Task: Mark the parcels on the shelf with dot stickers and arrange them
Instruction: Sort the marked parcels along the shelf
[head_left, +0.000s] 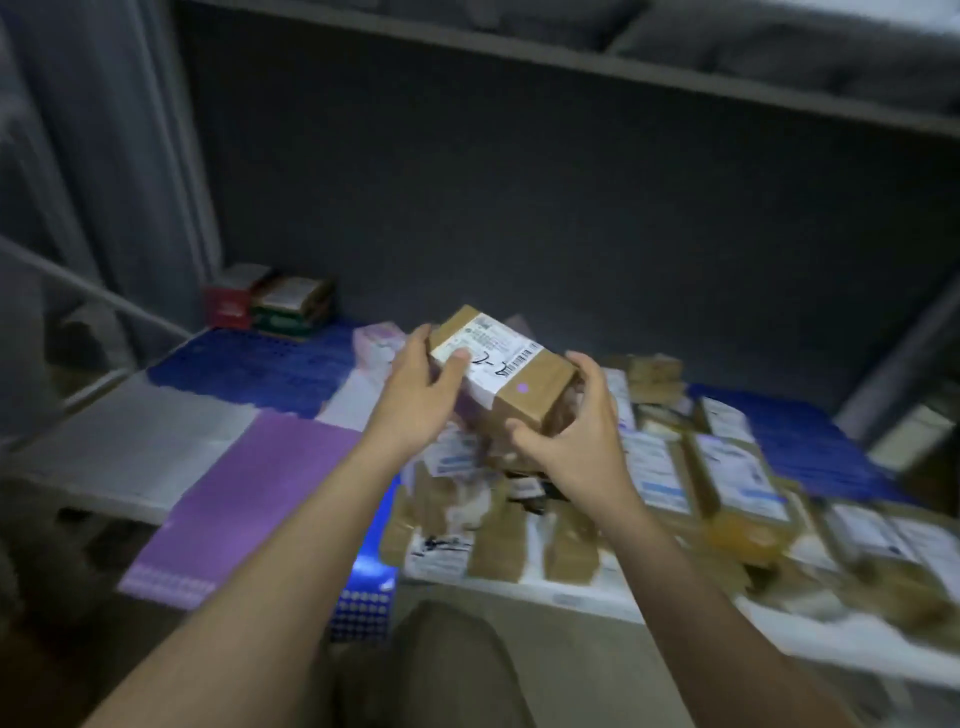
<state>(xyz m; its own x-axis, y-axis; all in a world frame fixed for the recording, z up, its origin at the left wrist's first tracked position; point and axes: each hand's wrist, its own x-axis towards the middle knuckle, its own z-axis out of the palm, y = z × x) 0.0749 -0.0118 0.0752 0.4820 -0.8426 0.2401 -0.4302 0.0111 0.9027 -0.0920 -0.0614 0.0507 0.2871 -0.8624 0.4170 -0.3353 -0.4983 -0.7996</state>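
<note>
- Head view shows one grey shelf (104, 447) with a dark back wall; its board carries one blue perforated mat (260, 364) at the back.
- One heap of brown parcels (675, 467) with white labels covers the right half of the shelf; they are too many and too blurred to count.
- Two sticker sheets lie at the front edge: one purple sheet (249, 493) and one blue sheet (363, 608).
- Two small boxes (270, 304) stand in the back left corner, one red, one green.
- One brown parcel (498, 374) is held in the air above the heap, tilted, with one purple dot sticker (523, 388) on its near face.
- Left hand (415, 400) grips its left end, right hand (576, 431) grips its near right corner; both are clamped on it.
</note>
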